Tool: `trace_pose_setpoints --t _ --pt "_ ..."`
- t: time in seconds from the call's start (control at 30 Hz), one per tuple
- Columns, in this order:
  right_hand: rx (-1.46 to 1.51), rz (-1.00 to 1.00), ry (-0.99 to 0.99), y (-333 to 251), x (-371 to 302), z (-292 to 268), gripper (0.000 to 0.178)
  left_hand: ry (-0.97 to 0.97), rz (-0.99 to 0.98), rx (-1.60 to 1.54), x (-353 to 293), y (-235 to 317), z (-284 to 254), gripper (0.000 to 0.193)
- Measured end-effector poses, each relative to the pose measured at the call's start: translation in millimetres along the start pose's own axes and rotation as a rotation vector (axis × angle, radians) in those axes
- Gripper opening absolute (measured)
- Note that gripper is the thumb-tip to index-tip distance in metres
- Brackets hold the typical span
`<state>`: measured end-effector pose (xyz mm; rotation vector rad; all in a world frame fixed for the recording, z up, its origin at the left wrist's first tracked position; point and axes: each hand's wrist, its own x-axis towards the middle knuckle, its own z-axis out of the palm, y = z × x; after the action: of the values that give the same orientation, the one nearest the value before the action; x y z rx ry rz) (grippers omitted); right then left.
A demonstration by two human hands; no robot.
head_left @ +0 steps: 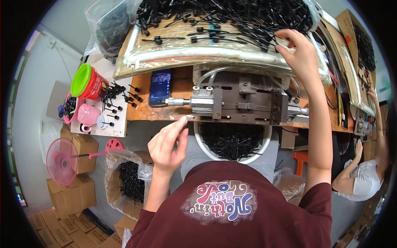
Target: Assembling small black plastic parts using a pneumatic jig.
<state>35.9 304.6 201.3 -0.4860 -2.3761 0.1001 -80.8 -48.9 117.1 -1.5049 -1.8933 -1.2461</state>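
Clock refs from view ctr. R hand at 2, over RH edge of the black parts; thumb + index spread apart right at the part ends, no part clearly gripped. Parts = thin stems w/ chunky heads, heaped in the plastic-wrapped tray at 12, a few loose in front of the pile.

L hand at 7-8, close to ctr: fingers loosely extended, thumb apart, nothing held. Sits just below LH end of metal fixture, approx 2, on the wood desk. Phone at 10-11, beside fixture.

White basket at 4, under desk edge, more black parts in it. Red bucket w/ green rim btwn 9 and 10; pink mug at 9; pink fan btwn 8 and 9. Co-worker btwn 3 and 4.
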Motion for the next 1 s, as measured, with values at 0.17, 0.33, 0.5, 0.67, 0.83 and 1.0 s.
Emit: trace_pose_setpoints --t 0.17,0.33,0.5,0.67,0.83,1.0 --pt "-0.046 -0.106 -0.154 -28 28 13 0.026 -0.068 0.053 -0.083 2 20 16 0.036" --pt "-0.408 0.022 -0.461 -36 57 33 0.031 -0.099 0.111 -0.125 6 34 27 0.035" --pt "-0.430 0.149 -0.588 -26 66 50 0.034 -0.135 0.097 -0.152 1 36 28 0.034" --pt "-0.418 0.112 -0.644 -29 68 43 0.038 -0.166 0.098 -0.160 -3 35 29 0.036" --pt "-0.486 0.032 -0.629 -25 64 40 0.038 -0.156 0.115 -0.216 0 41 35 0.038" --pt "-0.497 -0.038 -0.622 -27 60 36 0.036 -0.156 0.123 -0.228 -1 41 38 0.040"
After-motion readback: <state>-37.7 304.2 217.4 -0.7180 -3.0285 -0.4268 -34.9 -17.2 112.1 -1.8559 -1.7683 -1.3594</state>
